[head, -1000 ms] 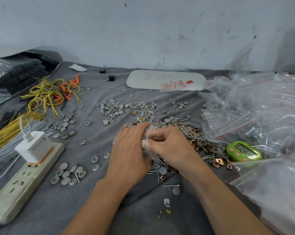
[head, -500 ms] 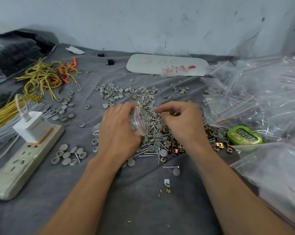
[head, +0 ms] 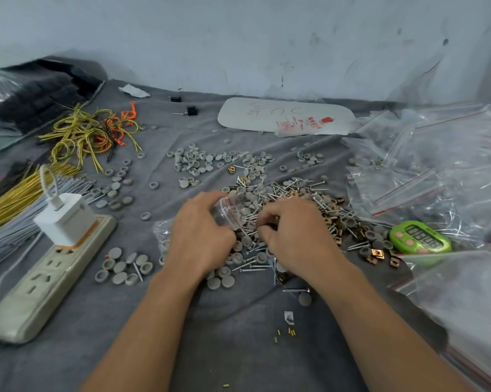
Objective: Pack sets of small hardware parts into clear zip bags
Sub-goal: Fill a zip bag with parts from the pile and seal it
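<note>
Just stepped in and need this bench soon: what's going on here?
A person is bagging hardware. The left hand grips a clear zip bag beside the pile of screws, grey caps and copper clips. The right hand reaches into that pile, fingers curled; whether it holds anything is unclear.

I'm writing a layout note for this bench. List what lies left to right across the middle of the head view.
power strip → small cluster of grey caps → left hand, gripping a clear zip bag → right hand → green timer
</note>
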